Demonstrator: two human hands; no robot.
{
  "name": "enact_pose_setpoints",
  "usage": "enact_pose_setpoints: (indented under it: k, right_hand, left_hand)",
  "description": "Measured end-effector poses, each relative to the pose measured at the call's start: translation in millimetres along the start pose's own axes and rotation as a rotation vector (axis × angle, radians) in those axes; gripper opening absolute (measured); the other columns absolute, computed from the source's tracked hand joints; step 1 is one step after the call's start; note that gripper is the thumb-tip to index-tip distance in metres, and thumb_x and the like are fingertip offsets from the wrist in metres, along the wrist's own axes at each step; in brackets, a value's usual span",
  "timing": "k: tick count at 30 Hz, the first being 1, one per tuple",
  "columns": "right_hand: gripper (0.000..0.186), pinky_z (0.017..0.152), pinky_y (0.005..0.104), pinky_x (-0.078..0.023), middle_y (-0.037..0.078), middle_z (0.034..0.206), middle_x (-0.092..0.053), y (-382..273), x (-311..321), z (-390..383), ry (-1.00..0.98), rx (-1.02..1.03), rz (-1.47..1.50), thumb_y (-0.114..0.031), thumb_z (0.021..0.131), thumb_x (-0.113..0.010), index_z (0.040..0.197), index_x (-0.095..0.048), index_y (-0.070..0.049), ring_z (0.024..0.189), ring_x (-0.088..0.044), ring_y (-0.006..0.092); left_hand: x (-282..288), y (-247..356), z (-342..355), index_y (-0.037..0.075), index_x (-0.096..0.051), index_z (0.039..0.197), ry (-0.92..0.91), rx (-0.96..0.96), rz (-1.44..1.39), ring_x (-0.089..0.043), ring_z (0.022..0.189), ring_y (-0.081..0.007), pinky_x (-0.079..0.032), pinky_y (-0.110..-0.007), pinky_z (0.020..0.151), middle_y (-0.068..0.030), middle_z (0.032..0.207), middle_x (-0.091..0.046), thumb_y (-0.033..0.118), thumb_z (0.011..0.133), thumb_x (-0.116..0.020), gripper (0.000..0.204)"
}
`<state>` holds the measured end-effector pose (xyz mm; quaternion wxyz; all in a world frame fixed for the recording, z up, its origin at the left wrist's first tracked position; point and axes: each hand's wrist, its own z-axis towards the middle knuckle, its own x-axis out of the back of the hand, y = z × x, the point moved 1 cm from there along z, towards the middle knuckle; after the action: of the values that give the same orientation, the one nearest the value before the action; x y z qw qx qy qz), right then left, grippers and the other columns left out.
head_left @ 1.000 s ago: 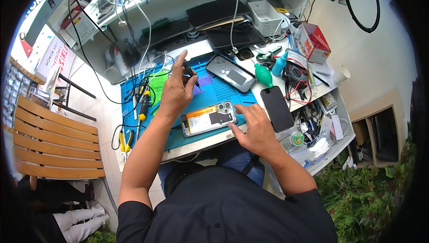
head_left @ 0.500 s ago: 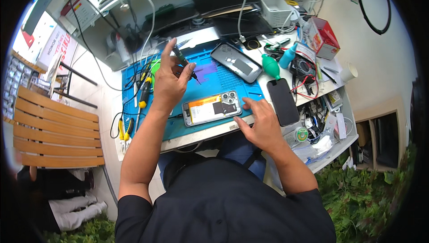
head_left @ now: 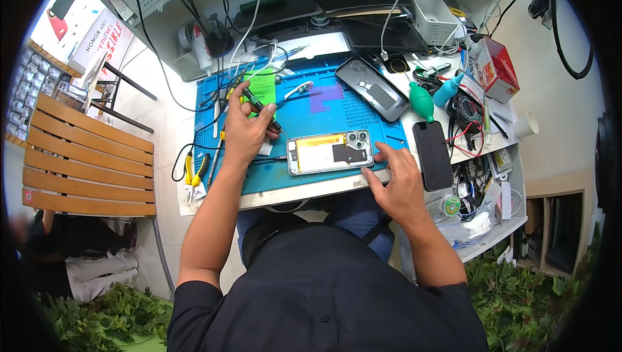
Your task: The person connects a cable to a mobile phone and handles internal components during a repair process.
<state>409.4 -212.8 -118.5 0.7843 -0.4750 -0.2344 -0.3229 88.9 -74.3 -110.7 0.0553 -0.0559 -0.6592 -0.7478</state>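
Note:
My left hand [head_left: 249,122] grips a dark screwdriver [head_left: 259,103], angled down with its tip close to the top left corner of an opened phone [head_left: 311,158]. That phone lies on a blue mat [head_left: 327,119], its battery and camera rings exposed. My right hand [head_left: 398,180] has its fingers bent but apart at the phone's right end, by its edge. A detached back cover [head_left: 372,90] rests behind, and a black phone [head_left: 431,156] lies to the right, below a green blower [head_left: 421,101].
Cables and yellow pliers [head_left: 194,174] crowd the mat's left. A multimeter [head_left: 465,111], blue bottle [head_left: 447,90], red box [head_left: 499,70] and cup [head_left: 526,123] stand right, above a cluttered drawer [head_left: 473,209]. A wooden bench [head_left: 87,158] and another person [head_left: 97,274] are at left.
My left hand has come down with the screwdriver, bringing its tip near the opened phone. My right hand remains at that phone's right end. The view has shifted slightly.

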Motion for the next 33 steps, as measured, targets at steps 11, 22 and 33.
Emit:
enact_pose_setpoints:
  k: [11, 22, 33]
  right_hand:
    - [0.056, 0.091, 0.0458, -0.055, 0.015, 0.107, -0.075, -3.7, 3.2, -1.0, -0.02, -0.032, 0.04, -0.01, 0.089, -0.091, 0.139, -0.069, 0.004, 0.1, -0.068, 0.0339]
    - [0.067, 0.112, 0.0536, -0.046, 0.021, 0.136, -0.069, -43.1, -11.0, 28.3, -0.155, 0.232, -0.026, -0.028, 0.089, -0.091, 0.142, -0.065, 0.003, 0.129, -0.062, 0.0388]
    - [0.081, 0.125, 0.0538, -0.042, 0.022, 0.148, -0.065, -44.7, -57.1, 71.7, -0.455, 0.393, -0.015, -0.028, 0.089, -0.092, 0.153, -0.058, 0.006, 0.144, -0.056, 0.0423]
  left_hand:
    - [-1.1, 0.8, -0.6, 0.0, -0.029, 0.169, -0.017, 0.0, 0.01, -0.073, 0.064, -0.0158, -0.063, -0.028, 0.055, -0.0099, 0.091, -0.073, 0.014, 0.109, -0.079, 0.08]
    - [-0.9, -0.1, -2.6, 0.0, -0.03, 0.169, -0.007, -0.011, 0.001, -0.073, 0.064, -0.0158, -0.063, -0.028, 0.055, -0.0091, 0.089, -0.073, 0.014, 0.108, -0.08, 0.08]
    - [-0.1, -5.4, 0.1, 0.002, -0.029, 0.169, -0.004, -0.034, -0.027, -0.075, 0.068, -0.0166, -0.064, -0.029, 0.057, -0.0107, 0.095, -0.073, 0.012, 0.109, -0.078, 0.078]
